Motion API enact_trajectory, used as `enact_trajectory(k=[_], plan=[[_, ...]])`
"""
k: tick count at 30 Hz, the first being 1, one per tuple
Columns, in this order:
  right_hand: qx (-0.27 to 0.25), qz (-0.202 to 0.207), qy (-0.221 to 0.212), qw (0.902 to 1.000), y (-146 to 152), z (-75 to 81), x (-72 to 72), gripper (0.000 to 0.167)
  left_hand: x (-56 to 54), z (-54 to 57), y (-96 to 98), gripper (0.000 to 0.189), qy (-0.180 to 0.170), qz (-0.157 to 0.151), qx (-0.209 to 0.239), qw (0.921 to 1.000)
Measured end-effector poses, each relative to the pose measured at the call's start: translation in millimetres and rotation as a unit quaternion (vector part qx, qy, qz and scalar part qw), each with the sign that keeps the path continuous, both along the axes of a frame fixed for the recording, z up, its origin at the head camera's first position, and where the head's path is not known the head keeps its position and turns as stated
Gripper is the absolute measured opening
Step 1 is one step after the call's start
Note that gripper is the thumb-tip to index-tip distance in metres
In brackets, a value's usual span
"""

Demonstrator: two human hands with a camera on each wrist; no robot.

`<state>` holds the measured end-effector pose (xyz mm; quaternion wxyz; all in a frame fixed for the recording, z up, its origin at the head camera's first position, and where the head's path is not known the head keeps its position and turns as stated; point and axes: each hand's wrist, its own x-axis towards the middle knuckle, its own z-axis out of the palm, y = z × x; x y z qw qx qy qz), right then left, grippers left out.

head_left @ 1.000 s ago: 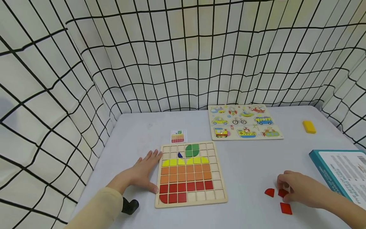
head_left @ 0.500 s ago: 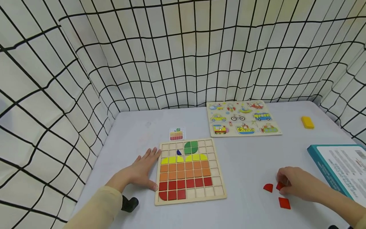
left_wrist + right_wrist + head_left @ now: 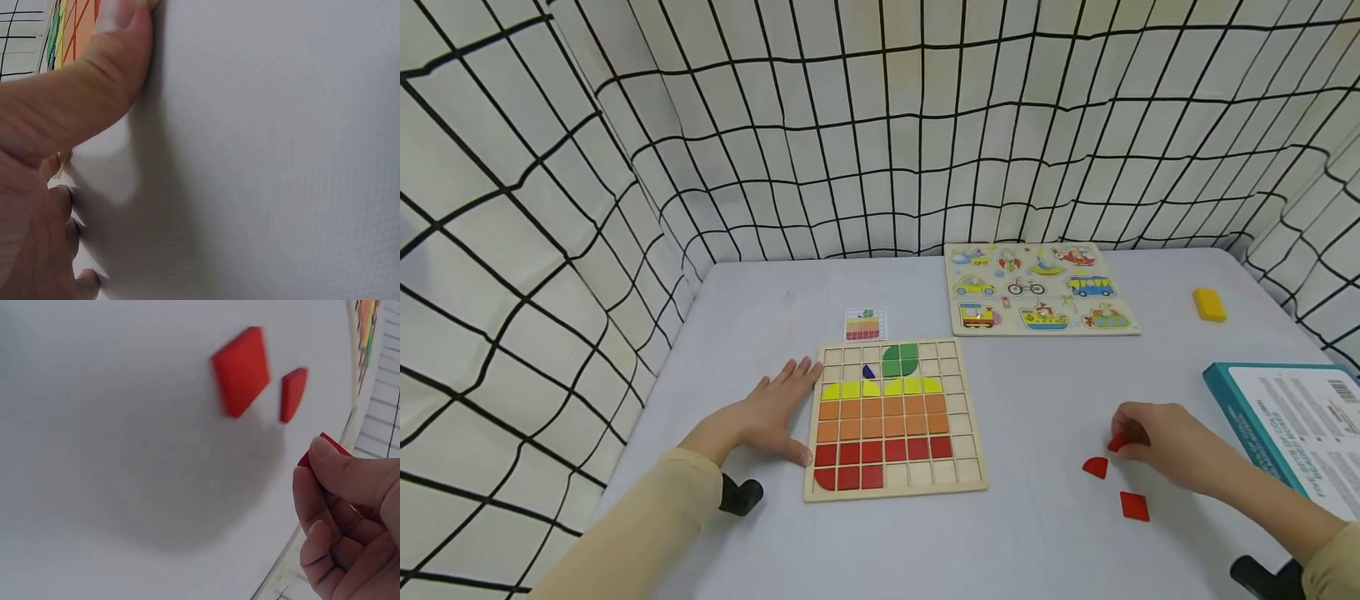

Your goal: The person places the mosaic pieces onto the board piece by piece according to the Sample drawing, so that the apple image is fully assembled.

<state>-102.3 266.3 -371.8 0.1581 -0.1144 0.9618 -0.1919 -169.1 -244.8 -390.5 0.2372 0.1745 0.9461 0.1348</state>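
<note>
My left hand (image 3: 767, 414) rests with spread fingers at the left edge of a wooden grid board (image 3: 967, 450), thumb and fingertips touching its rim. Rows of red, orange and yellow tiles, two green tiles and a small blue one sit in the board. Off to the right, my right hand (image 3: 1172, 442) pinches a red tile (image 3: 1117, 442) between thumb and forefinger; in the right wrist view this tile (image 3: 337, 445) is mostly covered by the thumb. Close by on the table lie a rounded red tile (image 3: 1096, 467) and a square red tile (image 3: 1135, 506).
A small pattern card (image 3: 866, 325) lies behind the board. Farther back is a vehicle picture puzzle (image 3: 1041, 289), with a yellow block (image 3: 1210, 305) to its right. A teal-edged box (image 3: 1292, 425) lies at the right. Black netting (image 3: 887, 142) surrounds the white table.
My right hand has lifted the red tile off the table and moved slightly away from the other two. The left hand stays at the board's edge. The head view has tilted a little.
</note>
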Motion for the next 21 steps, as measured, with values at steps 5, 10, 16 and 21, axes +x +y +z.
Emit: enact_trajectory(k=[5, 10, 16, 21], plan=[[-0.016, 0.03, 0.022, 0.9992, -37, 13.4, -7.5, 0.018, 0.0, 2.2, -1.4, 0.134, -0.003, 0.0, 0.003, 1.0], [-0.043, 0.07, 0.043, 0.9958, -84, 14.7, -11.2, 0.015, 0.4, 1.2, -0.8, 0.134, -0.004, -0.001, 0.008, 1.0], [-0.068, 0.118, 0.056, 0.9891, -135, 11.8, -17.2, 0.015, 0.7, 0.1, 0.1, 0.134, -0.005, -0.001, 0.005, 1.0], [-0.103, 0.147, 0.029, 0.9834, -170, 7.3, -23.5, 0.012, 0.8, 1.2, -0.8, 0.135, -0.003, 0.003, 0.005, 1.0]])
